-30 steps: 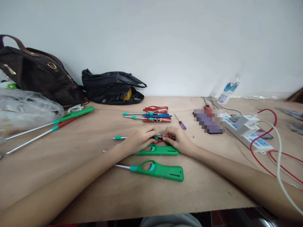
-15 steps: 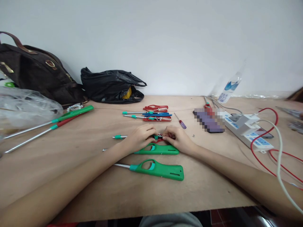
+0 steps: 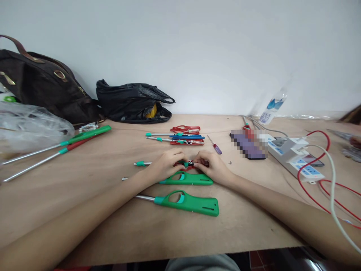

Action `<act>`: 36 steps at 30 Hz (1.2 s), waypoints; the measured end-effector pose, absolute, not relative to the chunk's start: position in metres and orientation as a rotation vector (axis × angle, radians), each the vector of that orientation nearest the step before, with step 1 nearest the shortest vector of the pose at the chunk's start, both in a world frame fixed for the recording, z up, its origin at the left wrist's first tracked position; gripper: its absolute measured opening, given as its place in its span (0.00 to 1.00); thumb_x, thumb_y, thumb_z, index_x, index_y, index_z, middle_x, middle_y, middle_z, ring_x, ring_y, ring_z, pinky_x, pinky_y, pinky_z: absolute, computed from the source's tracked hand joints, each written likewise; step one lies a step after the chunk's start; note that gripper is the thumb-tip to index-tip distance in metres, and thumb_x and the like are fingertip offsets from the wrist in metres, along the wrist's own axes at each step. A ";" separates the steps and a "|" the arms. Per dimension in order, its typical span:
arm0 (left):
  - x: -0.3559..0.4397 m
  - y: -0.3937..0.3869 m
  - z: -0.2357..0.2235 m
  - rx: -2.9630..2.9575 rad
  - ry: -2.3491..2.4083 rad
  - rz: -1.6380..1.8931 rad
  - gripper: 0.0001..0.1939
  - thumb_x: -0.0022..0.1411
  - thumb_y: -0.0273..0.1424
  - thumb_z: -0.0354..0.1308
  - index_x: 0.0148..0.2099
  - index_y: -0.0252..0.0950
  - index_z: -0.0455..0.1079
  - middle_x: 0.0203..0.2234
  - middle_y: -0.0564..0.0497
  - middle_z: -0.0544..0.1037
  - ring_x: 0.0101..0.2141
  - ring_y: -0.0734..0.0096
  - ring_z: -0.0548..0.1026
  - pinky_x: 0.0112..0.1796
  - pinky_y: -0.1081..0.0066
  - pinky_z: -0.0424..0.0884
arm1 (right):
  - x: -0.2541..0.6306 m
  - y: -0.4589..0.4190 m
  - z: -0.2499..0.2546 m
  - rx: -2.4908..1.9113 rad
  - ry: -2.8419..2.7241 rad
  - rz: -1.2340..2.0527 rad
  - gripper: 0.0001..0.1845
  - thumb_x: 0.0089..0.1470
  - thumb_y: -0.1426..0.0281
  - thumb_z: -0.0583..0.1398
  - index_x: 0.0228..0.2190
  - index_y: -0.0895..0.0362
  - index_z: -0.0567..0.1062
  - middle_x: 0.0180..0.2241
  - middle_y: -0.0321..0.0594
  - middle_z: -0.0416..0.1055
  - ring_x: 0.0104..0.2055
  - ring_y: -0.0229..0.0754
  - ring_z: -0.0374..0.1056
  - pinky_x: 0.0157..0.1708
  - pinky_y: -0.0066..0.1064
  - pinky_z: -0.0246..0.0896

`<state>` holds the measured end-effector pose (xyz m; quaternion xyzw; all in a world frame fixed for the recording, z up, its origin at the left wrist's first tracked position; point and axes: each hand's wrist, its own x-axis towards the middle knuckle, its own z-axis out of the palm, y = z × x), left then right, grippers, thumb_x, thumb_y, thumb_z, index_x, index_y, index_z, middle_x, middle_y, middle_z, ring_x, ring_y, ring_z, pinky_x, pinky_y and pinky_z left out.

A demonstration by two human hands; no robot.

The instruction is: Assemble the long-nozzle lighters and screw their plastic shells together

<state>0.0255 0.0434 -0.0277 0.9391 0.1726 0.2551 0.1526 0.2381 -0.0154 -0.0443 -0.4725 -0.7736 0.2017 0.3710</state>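
Both hands are at an opened red lighter (image 3: 190, 166) with a metal tube and teal tip, its inner parts and white wires partly exposed. My left hand (image 3: 170, 162) closes its fingers around the lighter near the teal trigger. Opposite it, my right hand (image 3: 212, 164) pinches at the handle's inner parts; the fingers hide just what it grips. Right below lies a green lighter (image 3: 197, 178), partly under my left forearm. Nearer the table edge is a second green lighter (image 3: 194, 203). Behind the hands lie opened red lighter halves (image 3: 186, 129) and blue pieces (image 3: 191, 137).
A purple-handled screwdriver (image 3: 216, 148) and a phone (image 3: 248, 145) lie to the right. Beyond are a power strip (image 3: 301, 165) with red and white cables and a bottle (image 3: 273, 107). Two long lighters (image 3: 84, 136), a black plastic bag (image 3: 126, 101) and a brown backpack (image 3: 42, 82) are left.
The fingers of my left hand have shifted slightly, showing a little more of the red lighter's teal trigger and red casing. Otherwise both hands stay in place.
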 end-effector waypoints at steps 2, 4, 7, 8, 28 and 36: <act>0.025 0.043 -0.027 2.684 0.493 0.732 0.04 0.60 0.23 0.58 0.39 0.35 0.71 0.34 0.50 0.73 0.37 0.68 0.72 0.38 0.71 0.67 | 0.238 -0.015 -0.045 -1.216 -1.989 0.513 0.05 0.52 0.77 0.59 0.26 0.57 0.70 0.23 0.33 0.65 0.26 0.35 0.59 0.26 0.27 0.53; 0.025 0.043 -0.027 2.673 0.483 0.732 0.04 0.61 0.24 0.58 0.39 0.34 0.71 0.34 0.50 0.73 0.37 0.68 0.72 0.38 0.71 0.67 | 0.238 -0.015 -0.045 -1.220 -1.992 0.512 0.05 0.52 0.77 0.59 0.26 0.57 0.70 0.23 0.33 0.65 0.26 0.36 0.59 0.26 0.27 0.53; 0.025 0.043 -0.027 2.660 0.473 0.729 0.04 0.61 0.24 0.58 0.40 0.34 0.71 0.35 0.49 0.73 0.37 0.68 0.72 0.38 0.71 0.68 | 0.238 -0.016 -0.045 -1.220 -1.989 0.514 0.05 0.52 0.77 0.58 0.26 0.57 0.69 0.23 0.33 0.64 0.26 0.36 0.59 0.25 0.27 0.53; 0.025 0.043 -0.027 2.656 0.473 0.723 0.04 0.61 0.24 0.57 0.40 0.34 0.71 0.34 0.49 0.73 0.37 0.68 0.72 0.38 0.71 0.68 | 0.238 -0.016 -0.045 -1.218 -1.990 0.516 0.05 0.52 0.77 0.58 0.26 0.57 0.69 0.23 0.33 0.64 0.25 0.36 0.59 0.25 0.27 0.53; 0.027 0.045 -0.028 2.792 0.446 0.656 0.04 0.62 0.23 0.55 0.36 0.34 0.71 0.35 0.48 0.74 0.36 0.68 0.72 0.38 0.71 0.68 | 0.241 -0.012 -0.038 -1.133 -2.283 0.244 0.11 0.55 0.78 0.56 0.23 0.56 0.65 0.26 0.36 0.62 0.31 0.40 0.58 0.34 0.31 0.54; 0.029 0.044 -0.027 2.921 0.447 0.656 0.10 0.64 0.25 0.51 0.30 0.34 0.68 0.32 0.49 0.72 0.32 0.70 0.70 0.33 0.73 0.66 | 0.238 -0.012 -0.042 -1.262 -2.081 0.452 0.10 0.50 0.80 0.59 0.24 0.56 0.65 0.24 0.34 0.64 0.28 0.37 0.59 0.28 0.27 0.53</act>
